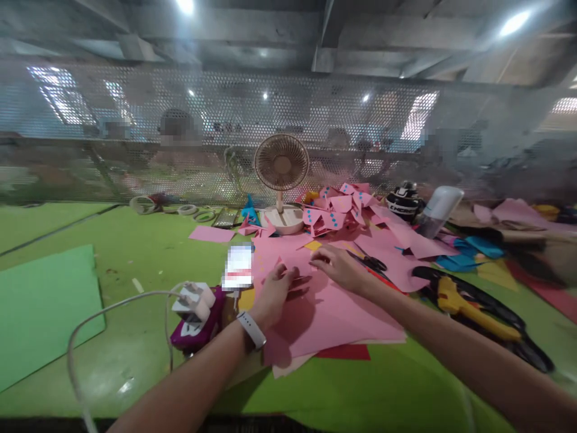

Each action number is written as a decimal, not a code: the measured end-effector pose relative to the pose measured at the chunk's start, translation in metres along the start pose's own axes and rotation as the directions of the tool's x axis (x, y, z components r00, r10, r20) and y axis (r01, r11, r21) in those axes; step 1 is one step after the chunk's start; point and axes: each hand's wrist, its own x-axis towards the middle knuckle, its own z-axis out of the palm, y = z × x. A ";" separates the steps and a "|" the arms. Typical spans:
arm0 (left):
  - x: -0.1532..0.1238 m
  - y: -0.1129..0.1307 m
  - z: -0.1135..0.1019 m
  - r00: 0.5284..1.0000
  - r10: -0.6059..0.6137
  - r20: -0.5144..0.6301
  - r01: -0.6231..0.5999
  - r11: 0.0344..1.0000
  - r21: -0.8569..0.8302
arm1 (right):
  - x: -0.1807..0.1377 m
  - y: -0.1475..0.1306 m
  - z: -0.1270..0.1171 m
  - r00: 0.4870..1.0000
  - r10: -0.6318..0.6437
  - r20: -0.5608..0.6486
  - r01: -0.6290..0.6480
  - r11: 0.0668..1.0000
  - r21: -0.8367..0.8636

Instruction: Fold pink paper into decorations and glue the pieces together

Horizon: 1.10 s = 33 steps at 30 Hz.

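Observation:
My left hand [274, 291], with a white watch band on its wrist, rests on a stack of pink paper sheets [329, 316], fingers together and pressing a fold near the stack's far edge. My right hand [338, 264] lies just to the right on the same pink paper, fingers curled down onto it. Whether either hand pinches a separate piece is unclear. A red sheet [345, 352] peeks out under the stack.
A small desk fan [282, 174] stands behind, beside a pile of folded pink pieces with blue dots [338, 210]. Scissors [372, 263] lie right of my hands, a yellow-black glue gun [473, 310] farther right. White charger and cable [193, 300] and a green sheet [42, 310] sit left.

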 end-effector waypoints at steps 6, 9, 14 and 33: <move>-0.007 -0.007 0.006 0.996 -0.071 0.047 0.072 0.997 -0.020 | -0.020 -0.016 0.000 0.987 -0.147 0.062 0.158 0.946 -0.281; -0.007 -0.006 0.006 0.996 -0.074 0.059 0.074 0.997 -0.014 | -0.023 -0.013 -0.004 0.993 -0.113 0.028 0.116 0.965 -0.237; -0.007 -0.005 0.006 0.995 -0.069 0.071 0.070 0.998 -0.010 | -0.023 -0.016 -0.010 0.999 -0.046 -0.019 0.043 0.987 -0.153; -0.013 -0.002 0.010 0.971 0.032 0.236 -0.058 0.993 0.101 | -0.029 -0.013 -0.002 0.989 0.142 -0.028 -0.143 0.990 -0.011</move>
